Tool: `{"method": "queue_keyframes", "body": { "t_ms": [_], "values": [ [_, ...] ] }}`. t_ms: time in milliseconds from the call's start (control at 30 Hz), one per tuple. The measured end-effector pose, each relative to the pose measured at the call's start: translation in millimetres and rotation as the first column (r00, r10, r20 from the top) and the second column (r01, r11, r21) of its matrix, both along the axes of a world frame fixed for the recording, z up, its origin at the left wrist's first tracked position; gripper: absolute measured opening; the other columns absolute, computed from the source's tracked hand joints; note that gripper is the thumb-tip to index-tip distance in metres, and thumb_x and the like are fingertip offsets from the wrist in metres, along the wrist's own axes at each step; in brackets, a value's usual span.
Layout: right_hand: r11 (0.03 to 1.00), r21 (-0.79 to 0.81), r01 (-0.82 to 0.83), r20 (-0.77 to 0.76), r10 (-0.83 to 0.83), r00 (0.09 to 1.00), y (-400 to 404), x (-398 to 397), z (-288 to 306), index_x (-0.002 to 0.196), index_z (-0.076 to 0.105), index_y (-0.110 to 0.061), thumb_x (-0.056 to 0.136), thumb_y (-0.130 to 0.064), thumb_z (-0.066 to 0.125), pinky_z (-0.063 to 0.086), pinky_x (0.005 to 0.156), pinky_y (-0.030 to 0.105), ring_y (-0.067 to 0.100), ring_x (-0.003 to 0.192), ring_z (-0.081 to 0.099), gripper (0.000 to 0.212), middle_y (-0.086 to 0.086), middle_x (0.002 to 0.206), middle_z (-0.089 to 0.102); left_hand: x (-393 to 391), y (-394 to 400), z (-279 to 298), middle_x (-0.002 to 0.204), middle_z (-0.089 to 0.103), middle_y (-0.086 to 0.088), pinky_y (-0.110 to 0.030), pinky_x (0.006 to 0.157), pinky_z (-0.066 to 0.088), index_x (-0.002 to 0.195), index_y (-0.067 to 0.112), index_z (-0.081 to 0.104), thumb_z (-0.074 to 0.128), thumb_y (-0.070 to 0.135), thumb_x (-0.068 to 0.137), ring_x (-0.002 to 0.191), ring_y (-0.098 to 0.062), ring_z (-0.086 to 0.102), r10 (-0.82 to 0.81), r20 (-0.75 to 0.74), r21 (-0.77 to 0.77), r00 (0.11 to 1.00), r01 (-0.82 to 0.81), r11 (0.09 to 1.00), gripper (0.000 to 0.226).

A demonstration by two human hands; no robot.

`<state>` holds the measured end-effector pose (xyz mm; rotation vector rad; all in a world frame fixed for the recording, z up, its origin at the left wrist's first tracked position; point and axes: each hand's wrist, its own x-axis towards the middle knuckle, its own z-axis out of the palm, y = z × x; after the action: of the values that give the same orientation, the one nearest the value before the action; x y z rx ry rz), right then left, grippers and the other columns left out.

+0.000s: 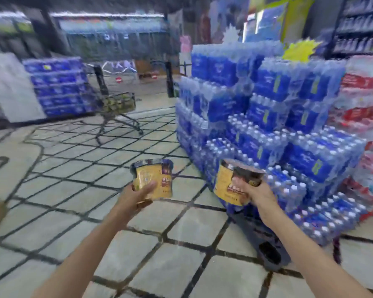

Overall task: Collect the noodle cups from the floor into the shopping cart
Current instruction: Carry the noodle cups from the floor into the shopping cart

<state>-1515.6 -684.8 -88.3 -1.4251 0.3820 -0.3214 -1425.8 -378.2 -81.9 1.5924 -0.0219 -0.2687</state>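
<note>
My left hand (pixel 138 195) grips a yellow noodle cup (pixel 153 178) from below, held upright at chest height. My right hand (pixel 257 193) grips a second yellow noodle cup (pixel 228 181) with a dark lid, tilted toward me. Both cups are in the air above the tiled floor. The shopping cart (pixel 119 104) stands several tiles ahead on the left, with yellow-green goods showing through its basket. The whole view is motion-blurred.
A stepped stack of blue bottled-water packs (pixel 267 125) fills the right side, with red-and-white packs (pixel 366 117) beyond it. More blue packs (pixel 56 87) and white boxes (pixel 11 89) stand at the left behind the cart. Tiled floor (pixel 84 168) lies open between me and the cart.
</note>
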Motion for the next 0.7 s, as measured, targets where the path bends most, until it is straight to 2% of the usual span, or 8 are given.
{"method": "queue_keyframes", "body": {
  "t_ms": [67,100,167,233,333,433,600,700],
  "values": [
    [0.997,0.008,-0.074,0.001,0.074,0.997,48.2,43.5,6.2,0.112,0.066,-0.02,0.03,-0.063,0.088,0.056,0.085,0.043,0.021,0.094,0.068,0.095,0.001,0.103,0.073,10.7,63.0,4.8,0.091,0.075,-0.006,-0.041,0.087,0.054,0.102,0.011,0.061,0.086,0.04,0.058,0.09,-0.026,0.068,0.101,-0.004,-0.003,0.995,-0.101,0.995,0.058],
    [0.993,0.004,-0.116,0.0,0.116,0.993,73.7,65.0,7.8,0.11,0.067,-0.022,0.03,-0.063,0.088,0.052,0.092,0.049,0.024,0.1,0.066,0.092,0.001,0.105,0.072,15.5,92.4,6.4,0.092,0.074,-0.008,-0.04,0.086,0.054,0.102,0.012,0.062,0.088,0.044,0.049,0.09,-0.026,0.068,0.151,-0.005,-0.006,0.989,-0.151,0.989,0.067],
    [0.982,-0.001,-0.19,-0.005,0.19,0.982,124.6,104.0,14.0,0.111,0.066,-0.02,0.048,-0.046,0.09,0.052,0.09,0.048,0.026,0.102,0.066,0.073,0.003,0.107,0.072,27.7,146.0,8.2,0.094,0.074,-0.008,-0.041,0.085,0.055,0.1,0.014,0.062,0.081,0.049,0.039,0.09,-0.026,0.068,0.232,-0.01,-0.015,0.973,-0.232,0.973,0.072],
    [0.966,0.007,-0.258,-0.007,0.258,0.966,171.2,138.9,20.7,0.116,0.06,-0.018,0.065,-0.03,0.083,0.054,0.074,0.036,0.019,0.095,0.066,0.057,0.002,0.105,0.069,42.1,190.6,10.9,0.099,0.073,-0.01,-0.043,0.087,0.055,0.102,0.016,0.062,0.08,0.051,0.04,0.093,-0.027,0.068,0.274,0.002,-0.002,0.962,-0.274,0.962,0.074],
    [0.933,0.035,-0.357,-0.021,0.358,0.933,225.9,183.3,28.8,0.114,0.057,-0.023,0.071,-0.027,0.078,0.048,0.066,0.026,0.012,0.092,0.064,0.048,-0.002,0.103,0.069,71.6,242.1,13.9,0.1,0.072,-0.009,-0.043,0.086,0.055,0.107,0.013,0.061,0.089,0.041,0.052,0.096,-0.028,0.068,0.32,0.019,0.015,0.947,-0.321,0.947,0.068],
    [0.914,0.03,-0.404,-0.029,0.405,0.914,261.2,221.5,35.2,0.1,0.06,-0.027,0.059,-0.033,0.078,0.05,0.068,0.028,0.014,0.092,0.065,0.045,-0.001,0.102,0.07,107.4,272.9,16.5,0.093,0.075,-0.003,-0.039,0.084,0.055,0.11,0.011,0.061,0.078,0.038,0.057,0.09,-0.022,0.07,0.335,0.035,0.031,0.942,-0.336,0.941,0.063],
    [0.885,-0.042,-0.463,-0.086,0.458,0.885,285.5,289.4,38.1,0.113,0.061,-0.025,0.036,-0.054,0.085,0.051,0.09,0.041,0.019,0.101,0.064,0.085,-0.002,0.107,0.071,176.7,289.7,15.2,0.1,0.073,-0.006,-0.041,0.09,0.053,0.113,0.01,0.06,0.077,0.036,0.057,0.095,-0.023,0.068,0.331,0.033,-0.005,0.943,-0.331,0.943,0.064],
    [0.877,-0.072,-0.476,-0.119,0.466,0.877,288.4,341.7,37.9,0.105,0.061,-0.029,0.048,-0.047,0.082,0.047,0.098,0.047,0.022,0.105,0.063,0.064,-0.001,0.107,0.07,231.0,287.5,10.4,0.101,0.073,-0.007,-0.037,0.083,0.055,0.114,0.009,0.059,0.079,0.03,0.062,0.093,-0.024,0.069,0.328,0.03,-0.017,0.944,-0.328,0.945,0.059]
  ]
}}
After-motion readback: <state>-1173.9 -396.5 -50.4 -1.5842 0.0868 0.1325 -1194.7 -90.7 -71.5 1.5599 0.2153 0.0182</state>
